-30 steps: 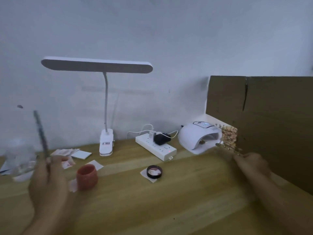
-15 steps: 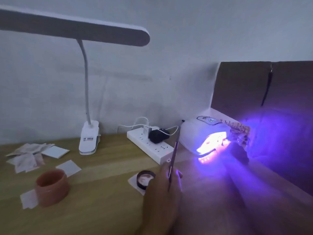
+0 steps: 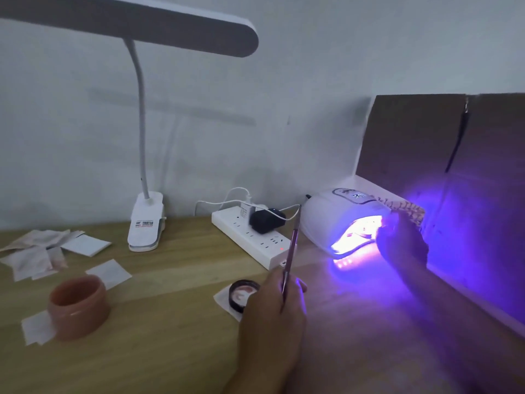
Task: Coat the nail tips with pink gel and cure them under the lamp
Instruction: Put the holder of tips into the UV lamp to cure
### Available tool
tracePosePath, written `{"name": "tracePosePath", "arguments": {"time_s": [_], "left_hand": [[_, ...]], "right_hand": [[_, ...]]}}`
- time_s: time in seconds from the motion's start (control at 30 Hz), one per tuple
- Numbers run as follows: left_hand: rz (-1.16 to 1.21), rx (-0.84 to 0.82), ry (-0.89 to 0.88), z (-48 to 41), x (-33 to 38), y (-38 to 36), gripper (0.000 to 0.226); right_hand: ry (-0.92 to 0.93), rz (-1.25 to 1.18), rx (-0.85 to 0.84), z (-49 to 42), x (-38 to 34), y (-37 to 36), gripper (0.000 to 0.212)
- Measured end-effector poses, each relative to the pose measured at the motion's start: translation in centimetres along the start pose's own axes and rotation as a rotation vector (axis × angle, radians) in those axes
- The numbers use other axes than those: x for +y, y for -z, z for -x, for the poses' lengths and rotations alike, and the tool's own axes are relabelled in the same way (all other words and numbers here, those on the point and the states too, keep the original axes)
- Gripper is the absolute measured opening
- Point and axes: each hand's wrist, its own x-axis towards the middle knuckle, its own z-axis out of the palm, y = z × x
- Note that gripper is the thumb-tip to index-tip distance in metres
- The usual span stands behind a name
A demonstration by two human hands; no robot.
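Observation:
The white curing lamp (image 3: 339,220) glows violet at the right of the wooden desk (image 3: 159,345). My right hand (image 3: 402,243) reaches into its opening; what it holds is hidden by glare and the hand itself. A strip of nail tips (image 3: 409,213) shows just behind that hand beside the lamp. My left hand (image 3: 272,311) grips a thin gel brush (image 3: 291,251) that points up and away. Just left of it lies a small open black jar of pink gel (image 3: 241,292) on a white paper square.
A white power strip (image 3: 252,243) with plugs lies left of the lamp. A clip desk lamp (image 3: 145,226) stands behind, its bar overhead. A pink jar (image 3: 78,307) and paper squares (image 3: 85,245) sit at left. A brown cardboard panel (image 3: 454,155) walls the right.
The curing lamp has lit up violet. My right hand has moved into its opening. My left hand has carried the brush from the far left to beside the gel jar.

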Motion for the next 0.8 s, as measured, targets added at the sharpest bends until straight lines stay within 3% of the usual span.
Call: {"name": "tracePosePath", "arguments": {"time_s": [0.07,0.13,0.2,0.3,0.4,0.5,0.57,0.63,0.67,0.73,0.8], "left_hand": [[-0.016,-0.007,-0.008,0.1,0.1,0.0,0.022],[-0.005,0.007,-0.005,0.0,0.3,0.0,0.024],[0.004,0.025,0.013,0.1,0.5,0.0,0.026],[-0.008,0.033,0.023,0.2,0.6,-0.1,0.027],[-0.016,0.046,0.033,0.2,0.6,-0.2,0.025],[-0.012,0.05,0.029,0.3,0.5,-0.3,0.017],[-0.007,0.038,0.019,0.3,0.5,-0.2,0.017],[-0.01,0.021,0.013,0.3,0.5,-0.1,0.019],[-0.012,0.019,0.016,0.3,0.6,-0.1,0.02],[-0.007,0.03,0.028,0.4,0.8,0.1,0.021],[-0.006,0.037,0.03,0.3,0.7,0.0,0.02]], "right_hand": [[0.196,-0.082,0.138,-0.6,-0.8,0.6,0.017],[0.342,0.003,-0.001,-2.1,-2.3,1.0,0.031],[0.34,0.172,-0.176,-3.6,-3.9,0.7,0.041],[0.298,0.273,-0.295,-5.3,-4.7,0.0,0.039],[0.335,0.335,-0.27,-5.9,-4.6,-0.7,0.037],[0.474,0.455,-0.194,-5.8,-4.3,-0.6,0.037],[0.556,0.566,-0.232,-6.2,-4.3,-0.2,0.038],[0.553,0.468,-0.224,-5.8,-4.5,0.2,0.037],[0.516,0.326,-0.137,-4.9,-4.2,0.4,0.033],[0.34,0.07,0.093,-2.4,-3.0,0.4,0.014],[0.124,-0.012,0.095,0.2,-1.1,-0.2,0.003]]}}
